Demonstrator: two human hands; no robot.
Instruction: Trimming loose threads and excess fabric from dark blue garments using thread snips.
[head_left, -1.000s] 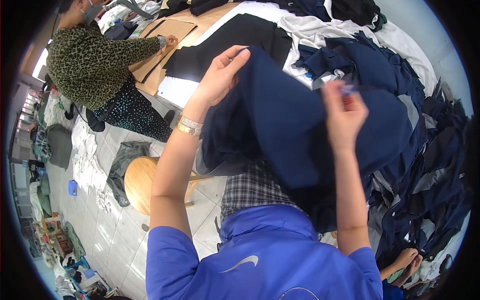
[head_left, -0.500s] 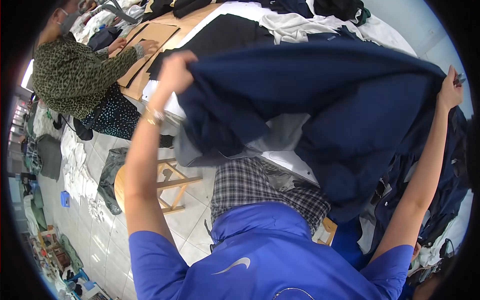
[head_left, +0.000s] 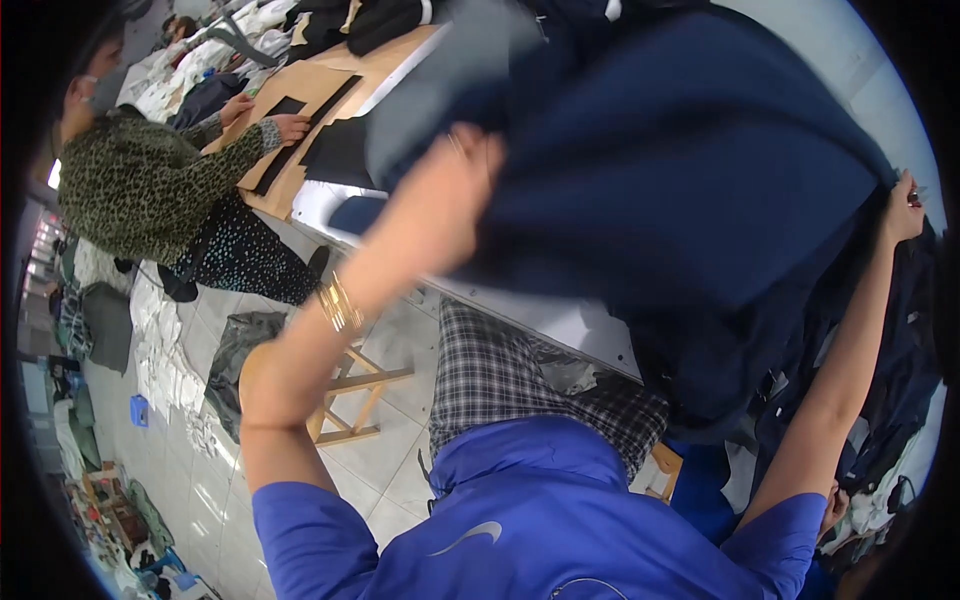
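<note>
A large navy garment [head_left: 690, 170] with grey inner parts is stretched in the air before me, blurred by motion. My right hand [head_left: 905, 208] is closed on its far right end. Something small and metallic also shows at those fingers, too small to name. My left hand [head_left: 445, 205], smeared by movement, is closed at the garment's left part. A grey panel [head_left: 430, 90] flares up beyond this hand. Below the garment, part of the white tabletop [head_left: 560, 325] shows.
At the left, another person [head_left: 150, 185] handles brown pattern sheets [head_left: 300, 90] and black strips on the table. Dark garments [head_left: 820, 370] are heaped at my right. A wooden stool [head_left: 365, 385] stands to my left, and white cloth [head_left: 170, 350] lies on the tiled floor.
My left hand has swung right and toward me, and the garment's left part has flown up and away, showing its grey side. My right hand has dropped slightly.
</note>
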